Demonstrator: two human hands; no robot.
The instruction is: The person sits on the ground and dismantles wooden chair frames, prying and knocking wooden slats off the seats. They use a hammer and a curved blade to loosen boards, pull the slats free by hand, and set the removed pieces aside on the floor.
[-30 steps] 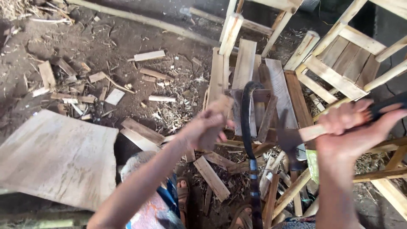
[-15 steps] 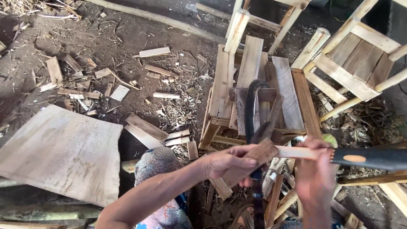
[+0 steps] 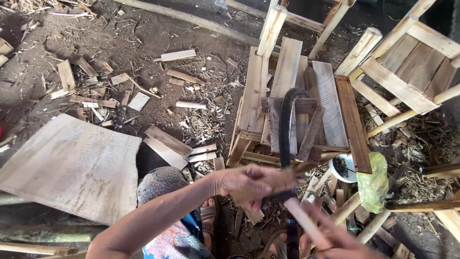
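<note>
Left hand [image 3: 251,184]: fingers are wrapping tightly around a dark curved strip [image 3: 286,134] and the upper end of a pale wooden stick [image 3: 306,225].
Right hand [image 3: 342,240]: blurred (grip cannot be told), lying against the stick's lower end.
Dark curved strip: arching up from the left hand over a slatted wooden frame [image 3: 297,100].
White bowl [image 3: 342,168]: sitting right of the left hand, beside a yellow-green bag [image 3: 373,180].
Flat board [image 3: 72,165]: lying on the dirt floor, well left of the left hand.
</note>
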